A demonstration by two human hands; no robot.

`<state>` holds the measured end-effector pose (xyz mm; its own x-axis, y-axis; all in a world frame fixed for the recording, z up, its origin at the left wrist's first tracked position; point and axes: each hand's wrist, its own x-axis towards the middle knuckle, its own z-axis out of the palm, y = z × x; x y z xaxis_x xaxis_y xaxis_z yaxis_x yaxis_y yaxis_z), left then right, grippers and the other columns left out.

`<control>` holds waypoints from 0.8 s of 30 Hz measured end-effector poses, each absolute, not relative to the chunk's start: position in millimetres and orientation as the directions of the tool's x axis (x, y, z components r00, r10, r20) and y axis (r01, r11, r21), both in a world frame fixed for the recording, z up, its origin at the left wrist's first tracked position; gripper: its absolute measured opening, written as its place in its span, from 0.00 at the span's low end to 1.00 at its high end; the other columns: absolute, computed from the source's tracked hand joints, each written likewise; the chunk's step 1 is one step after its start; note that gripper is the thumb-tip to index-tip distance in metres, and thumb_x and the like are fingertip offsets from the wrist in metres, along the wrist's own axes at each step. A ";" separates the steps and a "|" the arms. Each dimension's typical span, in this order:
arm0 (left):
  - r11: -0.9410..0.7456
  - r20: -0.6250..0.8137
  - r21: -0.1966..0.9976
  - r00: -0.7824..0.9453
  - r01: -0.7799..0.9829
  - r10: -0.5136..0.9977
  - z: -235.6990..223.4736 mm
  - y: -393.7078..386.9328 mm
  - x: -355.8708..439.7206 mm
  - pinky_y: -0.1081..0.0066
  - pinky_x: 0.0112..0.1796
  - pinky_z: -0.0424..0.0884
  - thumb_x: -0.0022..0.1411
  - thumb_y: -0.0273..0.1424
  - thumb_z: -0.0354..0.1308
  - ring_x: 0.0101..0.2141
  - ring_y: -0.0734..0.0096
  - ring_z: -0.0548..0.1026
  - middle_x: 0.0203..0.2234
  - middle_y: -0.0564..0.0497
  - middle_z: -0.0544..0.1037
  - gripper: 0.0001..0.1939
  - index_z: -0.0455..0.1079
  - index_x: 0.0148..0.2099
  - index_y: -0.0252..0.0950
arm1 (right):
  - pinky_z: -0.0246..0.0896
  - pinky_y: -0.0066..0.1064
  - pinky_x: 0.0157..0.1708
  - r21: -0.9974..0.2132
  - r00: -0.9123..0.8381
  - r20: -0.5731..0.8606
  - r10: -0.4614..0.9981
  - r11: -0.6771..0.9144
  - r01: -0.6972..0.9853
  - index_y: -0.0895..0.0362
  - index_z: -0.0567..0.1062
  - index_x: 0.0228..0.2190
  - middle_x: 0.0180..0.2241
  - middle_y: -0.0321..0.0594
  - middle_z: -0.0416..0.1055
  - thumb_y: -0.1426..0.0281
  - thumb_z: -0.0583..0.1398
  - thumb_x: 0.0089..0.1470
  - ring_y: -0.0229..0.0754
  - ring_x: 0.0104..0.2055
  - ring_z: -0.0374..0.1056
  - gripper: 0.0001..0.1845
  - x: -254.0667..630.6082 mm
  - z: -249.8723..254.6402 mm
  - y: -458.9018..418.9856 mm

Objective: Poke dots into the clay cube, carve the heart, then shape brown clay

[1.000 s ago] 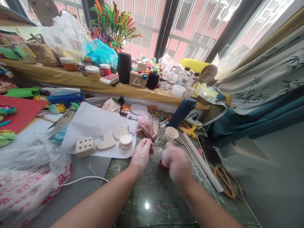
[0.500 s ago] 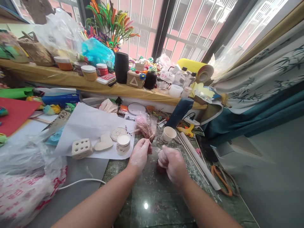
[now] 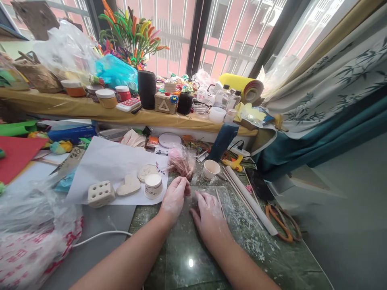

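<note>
My left hand (image 3: pixel 174 196) rests on the green marble tabletop (image 3: pixel 187 257) with its fingertips pinched together; what they pinch is too small to make out. My right hand (image 3: pixel 208 213) lies flat beside it, palm down and fingers stretched out, dusted with white powder. Whatever lies under the palm is hidden. Just beyond the left fingertips sits a clear bag of pink material (image 3: pixel 182 161). A small white jar (image 3: pixel 153 185) stands to the left of my left hand, and a paper cup (image 3: pixel 211 169) stands beyond my right hand.
A white sheet (image 3: pixel 111 161) carries a holed clay cube (image 3: pixel 101 193), a heart (image 3: pixel 128 185) and a disc (image 3: pixel 146 172). To the right lie a white tube (image 3: pixel 250 201), thin sticks and orange-handled scissors (image 3: pixel 282 223). A printed plastic bag (image 3: pixel 30 237) and a white cable (image 3: pixel 102 235) are at the left. A cluttered shelf runs behind.
My right hand was a moving fist over a small reddish lump; it now lies flat and open on the table, covering that spot. My left hand has kept its pinch.
</note>
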<state>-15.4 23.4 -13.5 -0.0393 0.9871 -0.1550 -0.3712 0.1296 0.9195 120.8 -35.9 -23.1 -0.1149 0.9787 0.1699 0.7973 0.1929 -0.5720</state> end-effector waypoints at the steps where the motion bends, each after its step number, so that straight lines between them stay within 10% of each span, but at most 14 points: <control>1: 0.131 -0.156 0.919 -0.037 -0.372 0.987 -13.2 23.6 -15.7 0.73 0.31 0.68 0.58 0.50 0.63 0.26 0.72 0.69 0.22 0.56 0.70 0.20 0.68 0.31 0.38 | 0.55 0.61 0.61 -0.590 -0.108 0.176 0.979 0.193 0.784 0.54 0.76 0.56 0.53 0.55 0.74 0.69 0.62 0.58 0.65 0.58 0.65 0.23 121.0 -23.2 -34.2; 6: 0.144 -0.161 0.915 -0.014 -0.378 0.987 -13.0 24.7 -16.4 0.73 0.32 0.68 0.57 0.51 0.63 0.26 0.72 0.70 0.23 0.55 0.71 0.21 0.68 0.31 0.37 | 0.66 0.53 0.54 -0.985 0.121 0.030 0.992 0.009 0.170 0.51 0.78 0.48 0.46 0.47 0.78 0.61 0.64 0.58 0.55 0.48 0.71 0.17 143.1 12.2 -22.2; 10: 0.143 -0.155 0.918 -0.003 -0.371 0.988 -11.5 23.4 -15.8 0.73 0.32 0.68 0.58 0.50 0.63 0.26 0.73 0.69 0.23 0.55 0.72 0.21 0.69 0.31 0.37 | 0.73 0.40 0.36 -0.686 -0.009 -0.398 0.917 -0.304 -0.661 0.55 0.80 0.35 0.35 0.43 0.80 0.58 0.64 0.55 0.47 0.37 0.75 0.13 155.0 44.3 -15.8; 18: 0.101 -0.112 0.934 -0.013 -0.343 0.994 -9.9 23.5 -15.3 0.72 0.31 0.68 0.58 0.51 0.62 0.25 0.71 0.69 0.22 0.55 0.71 0.21 0.68 0.30 0.37 | 0.49 0.25 0.11 -0.632 -0.063 -0.304 0.951 -0.251 -0.733 0.54 0.66 0.13 0.11 0.29 0.60 0.55 0.68 0.52 0.35 0.13 0.56 0.27 138.7 26.6 -20.8; 24: -0.080 0.083 0.967 0.002 -0.243 0.997 4.3 1.3 -14.6 0.65 0.49 0.71 0.58 0.43 0.67 0.45 0.60 0.77 0.43 0.45 0.81 0.15 0.77 0.42 0.39 | 0.74 0.29 0.31 -0.713 0.105 -0.342 0.934 -0.185 -0.676 0.54 0.79 0.29 0.28 0.35 0.78 0.52 0.66 0.57 0.40 0.31 0.75 0.18 111.1 27.8 -30.9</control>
<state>-14.6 1.3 4.3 0.0024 0.9965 0.0834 -0.2434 -0.0803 0.9666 111.1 -30.9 27.8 0.1049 0.9338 -0.3420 -0.6761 -0.1852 -0.7132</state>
